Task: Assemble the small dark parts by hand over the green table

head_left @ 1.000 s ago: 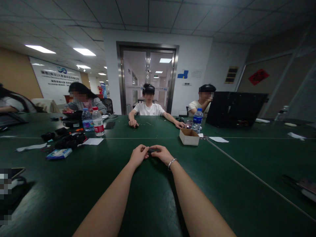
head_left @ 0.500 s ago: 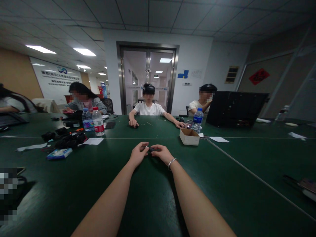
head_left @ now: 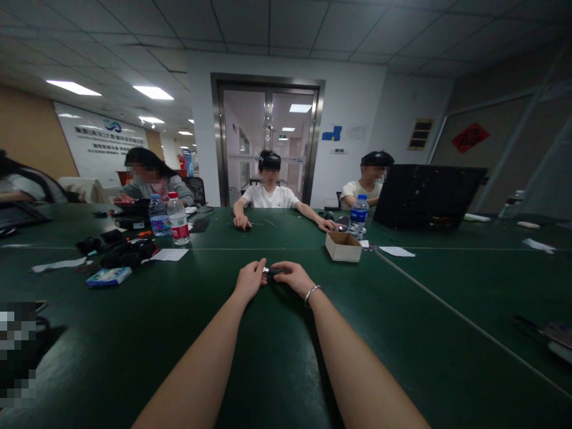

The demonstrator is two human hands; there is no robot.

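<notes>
A small dark stick-like thing with a bright silvery part (head_left: 270, 271) spans the gap between my two hands, just above or on the green table (head_left: 277, 351). Its kind is too small to make out. My left hand (head_left: 251, 279) pinches the silvery end on the left. The dark end is gripped between thumb and fingers of my right hand (head_left: 292, 277), which has a silver bracelet at the wrist. Fingertips cover both ends of the thing.
An open cardboard box (head_left: 343, 250) stands ahead on the right, near a blue-capped bottle (head_left: 358, 217). To the left are two bottles, a blue-white packet (head_left: 108, 276) and black gear (head_left: 127, 254). Several people sit around the table; a black case (head_left: 429, 196) is at far right.
The left fingers have shifted slightly left, and more of the silvery part shows between the hands. Across the table, the person at right has lowered a hand from the face.
</notes>
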